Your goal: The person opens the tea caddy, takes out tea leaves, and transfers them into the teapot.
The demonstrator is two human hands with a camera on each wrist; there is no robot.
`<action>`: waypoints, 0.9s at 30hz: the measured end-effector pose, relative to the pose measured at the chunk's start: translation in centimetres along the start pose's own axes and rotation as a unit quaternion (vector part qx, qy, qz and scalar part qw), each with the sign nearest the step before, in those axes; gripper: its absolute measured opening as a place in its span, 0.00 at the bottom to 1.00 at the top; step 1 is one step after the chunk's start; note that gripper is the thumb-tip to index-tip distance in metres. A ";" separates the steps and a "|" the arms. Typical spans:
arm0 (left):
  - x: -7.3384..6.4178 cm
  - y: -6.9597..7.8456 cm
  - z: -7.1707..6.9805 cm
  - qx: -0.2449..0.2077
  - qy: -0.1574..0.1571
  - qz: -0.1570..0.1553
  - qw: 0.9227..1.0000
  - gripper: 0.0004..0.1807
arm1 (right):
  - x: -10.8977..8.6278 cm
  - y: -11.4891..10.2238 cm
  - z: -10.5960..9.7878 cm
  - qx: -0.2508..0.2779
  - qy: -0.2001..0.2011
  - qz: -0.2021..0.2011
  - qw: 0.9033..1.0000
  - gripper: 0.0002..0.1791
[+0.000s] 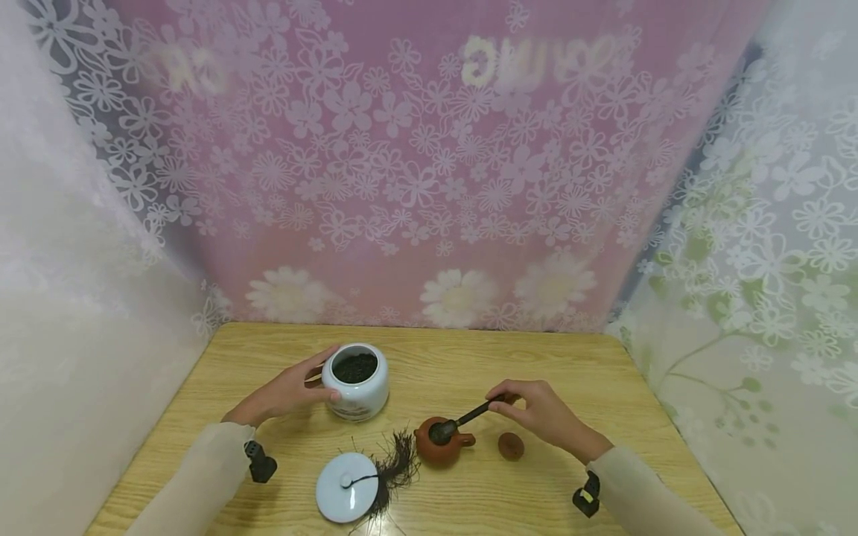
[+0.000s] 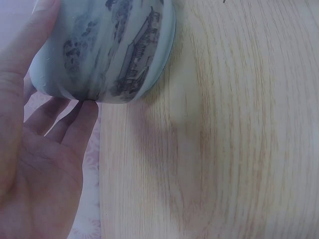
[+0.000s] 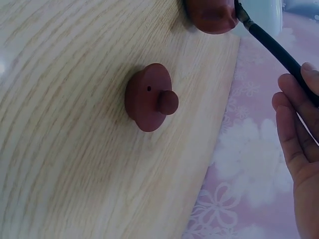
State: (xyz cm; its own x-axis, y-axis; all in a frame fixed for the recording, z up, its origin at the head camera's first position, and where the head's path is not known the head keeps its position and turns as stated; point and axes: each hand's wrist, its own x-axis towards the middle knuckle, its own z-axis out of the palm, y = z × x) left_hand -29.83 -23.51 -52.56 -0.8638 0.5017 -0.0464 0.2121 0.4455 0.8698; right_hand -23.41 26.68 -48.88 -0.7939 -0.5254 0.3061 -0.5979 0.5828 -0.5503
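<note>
My left hand holds the side of a white porcelain jar, thumb at the front and fingers behind. Dark loose tea leaves show inside it, and a grey landscape print runs round its wall. Between thumb and fingers, my right hand pinches the dark handle of a tea scoop. The scoop's head lies over the mouth of a small reddish-brown clay teapot, tilted down into it. To the teapot's right sits its round knobbed lid.
A white jar lid with a dark cord on its knob lies at the front of the wooden table. Beside it is a dark, bristly tassel-like bundle. Flowered curtains hang around the table's back and sides.
</note>
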 end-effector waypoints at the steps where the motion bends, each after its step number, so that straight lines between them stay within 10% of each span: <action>1: 0.0 0.0 0.0 -0.004 0.000 -0.003 1.000 0.58 | 0.0 -0.1 0.0 -0.005 0.001 -0.011 1.000 0.07; 12: -0.1 0.0 0.0 -0.017 0.000 0.002 1.000 0.58 | 0.4 -1.2 -0.2 -0.076 0.047 -0.128 0.988 0.15; 27: -0.3 0.2 0.0 -0.013 0.000 0.007 1.000 0.57 | 0.8 -1.3 -1.1 -0.068 0.065 -0.119 0.988 0.15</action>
State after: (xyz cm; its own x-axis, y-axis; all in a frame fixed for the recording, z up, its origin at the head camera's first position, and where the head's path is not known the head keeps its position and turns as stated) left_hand -29.57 -23.57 -52.39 -0.8602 0.5088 -0.0338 0.2127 0.4183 0.8830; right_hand -23.35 26.15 -47.07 -0.6311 -0.5789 0.5164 -0.7719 0.5349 -0.3436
